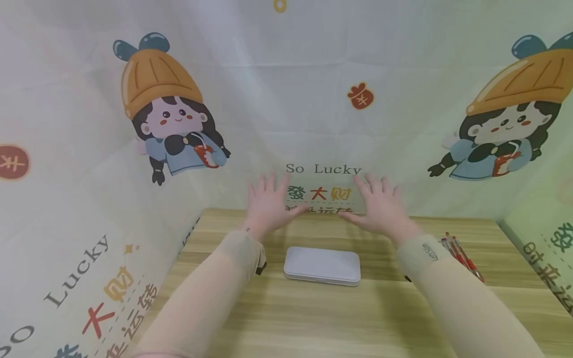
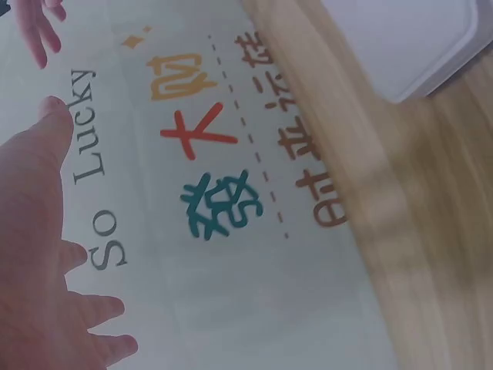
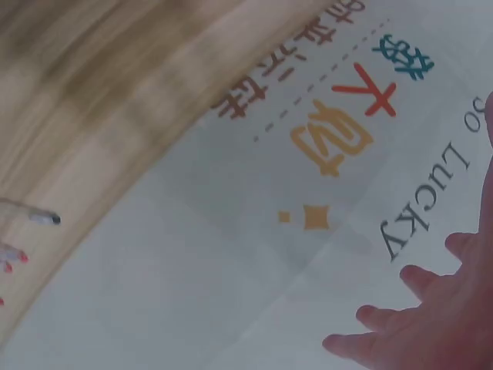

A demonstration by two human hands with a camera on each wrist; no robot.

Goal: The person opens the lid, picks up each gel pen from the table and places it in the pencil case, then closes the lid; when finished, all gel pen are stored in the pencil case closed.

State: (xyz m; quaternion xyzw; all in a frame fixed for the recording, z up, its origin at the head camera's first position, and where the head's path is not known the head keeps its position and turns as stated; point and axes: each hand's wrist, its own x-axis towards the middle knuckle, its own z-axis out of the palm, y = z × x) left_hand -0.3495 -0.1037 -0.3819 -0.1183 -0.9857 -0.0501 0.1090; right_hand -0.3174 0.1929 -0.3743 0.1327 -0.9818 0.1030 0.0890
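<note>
Both hands are raised over the far part of the wooden table (image 1: pixel 313 318), fingers spread and holding nothing. My left hand (image 1: pixel 269 205) is up and to the left of a flat white case (image 1: pixel 322 264) with rounded corners, which lies closed on the table. On the other side, my right hand (image 1: pixel 380 206) is above and to the right of that case. Neither hand touches it. In the left wrist view a corner of the white case (image 2: pixel 416 38) shows at the top right. Several pens (image 1: pixel 463 256) with red parts lie beyond my right forearm.
A pale printed cloth (image 1: pixel 286 114) with cartoon figures and lettering hangs behind the table and along its sides. The table's far edge (image 1: pixel 429 219) runs close to the cloth. A small dark object (image 1: pixel 261 268) shows beside the left cuff.
</note>
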